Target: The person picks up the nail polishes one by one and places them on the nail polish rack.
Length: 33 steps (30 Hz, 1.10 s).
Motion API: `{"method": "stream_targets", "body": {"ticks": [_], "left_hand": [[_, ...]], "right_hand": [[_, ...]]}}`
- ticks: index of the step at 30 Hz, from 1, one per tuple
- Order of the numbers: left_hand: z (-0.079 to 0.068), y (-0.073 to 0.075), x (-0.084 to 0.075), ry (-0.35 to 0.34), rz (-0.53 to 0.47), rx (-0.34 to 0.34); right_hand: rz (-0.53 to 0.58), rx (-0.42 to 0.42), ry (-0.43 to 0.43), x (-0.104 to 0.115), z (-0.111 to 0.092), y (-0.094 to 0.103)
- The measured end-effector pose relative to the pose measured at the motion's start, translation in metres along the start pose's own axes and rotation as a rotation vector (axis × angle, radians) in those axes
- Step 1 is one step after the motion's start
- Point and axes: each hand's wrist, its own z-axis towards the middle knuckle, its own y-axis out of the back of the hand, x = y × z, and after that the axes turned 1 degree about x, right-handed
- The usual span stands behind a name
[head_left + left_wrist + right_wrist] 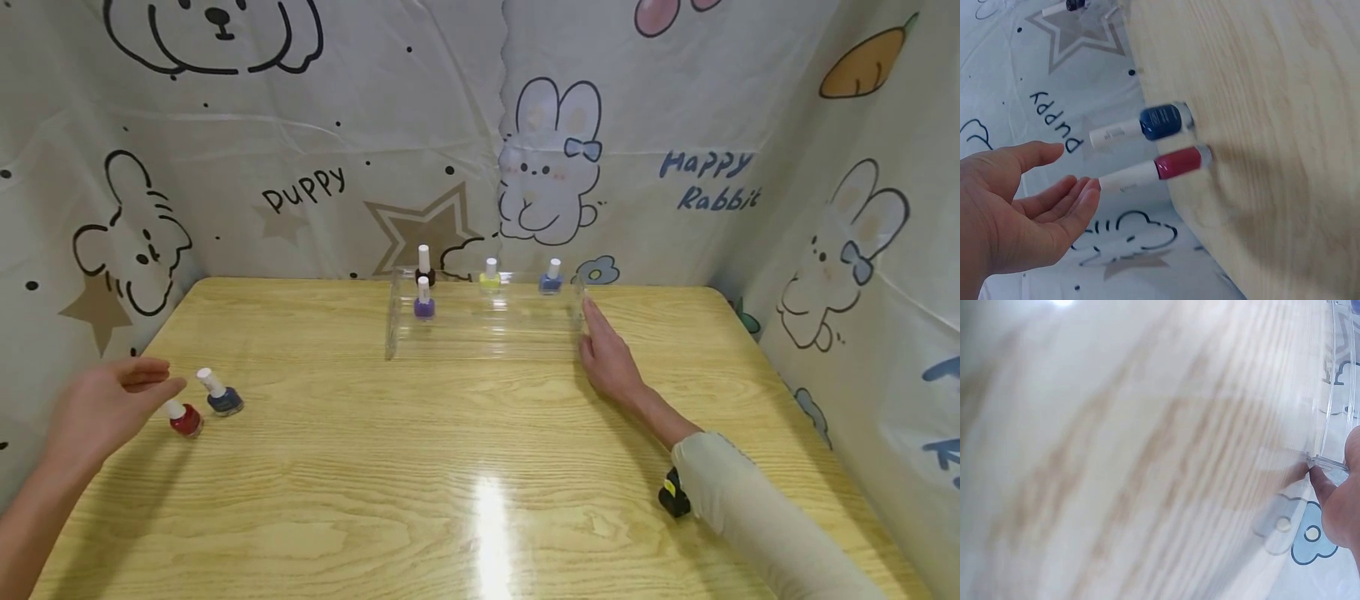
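Note:
At the table's left side, my left hand (101, 412) hovers with thumb and fingers parted around the white cap of a red nail polish bottle (186, 420). In the left wrist view, the fingertips are right at that cap's end. A dark blue nail polish bottle (1161, 121) stands beside the red one. My right hand (611, 354) rests against the right end of a clear acrylic rack (487, 343), its fingers extended along the side. On the rack stand a black bottle (424, 273), a purple bottle (424, 308), a yellow bottle (491, 279) and a blue bottle (551, 282).
A small black object with a yellow mark (674, 493) lies on the wooden table (337, 483) beside my right sleeve. Behind the rack, a printed curtain (300, 117) hangs along the table's back edge and continues down both sides.

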Motion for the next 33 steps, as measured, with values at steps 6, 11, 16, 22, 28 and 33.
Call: {"method": "stream_targets", "body": {"ticks": [6,11,16,22,28,33], "left_hand": [[-0.006,0.006,0.01,0.065,0.05,-0.015],[-0.004,0.003,0.015,0.063,0.023,-0.013],[-0.005,0.001,0.019,0.062,0.024,0.002],[-0.005,0.002,0.021,0.12,0.039,0.003],[-0.003,-0.001,0.032,0.092,0.026,0.007],[-0.001,-0.007,0.043,0.048,0.001,0.035]], "right_hand": [[-0.017,0.014,-0.022,-0.001,-0.001,0.003],[-0.012,0.016,-0.025,-0.002,-0.001,0.004],[-0.011,0.012,-0.015,-0.001,-0.001,0.001],[-0.018,0.006,-0.01,-0.001,0.0,0.002],[-0.006,0.015,-0.018,-0.001,0.002,0.002],[0.0,0.022,-0.024,-0.003,0.001,0.0]]}}
